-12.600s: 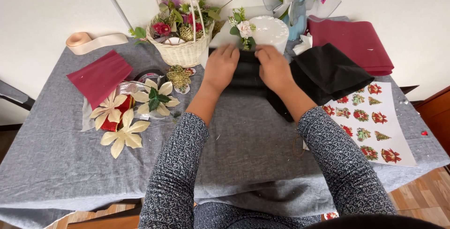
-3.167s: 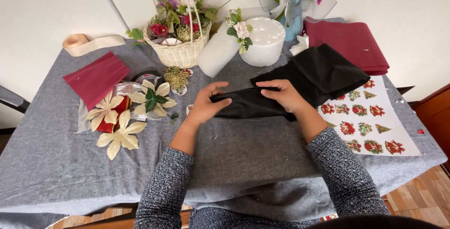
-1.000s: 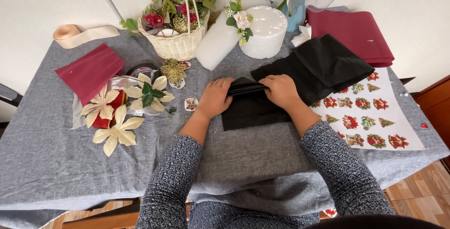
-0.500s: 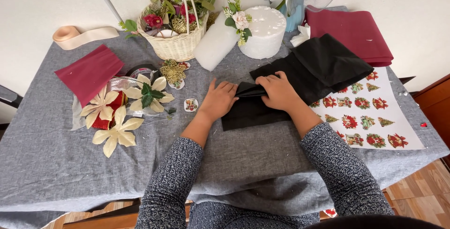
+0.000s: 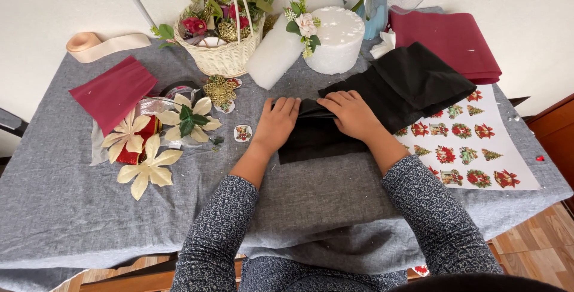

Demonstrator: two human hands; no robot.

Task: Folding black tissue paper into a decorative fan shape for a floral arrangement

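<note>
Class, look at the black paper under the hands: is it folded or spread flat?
Folded: the black paper lies in layered pleats, both hands pressing a crease.

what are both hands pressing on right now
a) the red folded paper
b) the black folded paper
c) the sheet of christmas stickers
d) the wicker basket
b: the left hand and right hand both lie flat on the black folded paper in the middle of the table.

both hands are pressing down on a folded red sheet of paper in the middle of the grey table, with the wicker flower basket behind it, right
Not quite: the folded sheet under the left hand and right hand is black, not red, as the head view shows. Both hands do press on it in the middle of the grey cloth-covered table, with the wicker flower basket behind.
</note>
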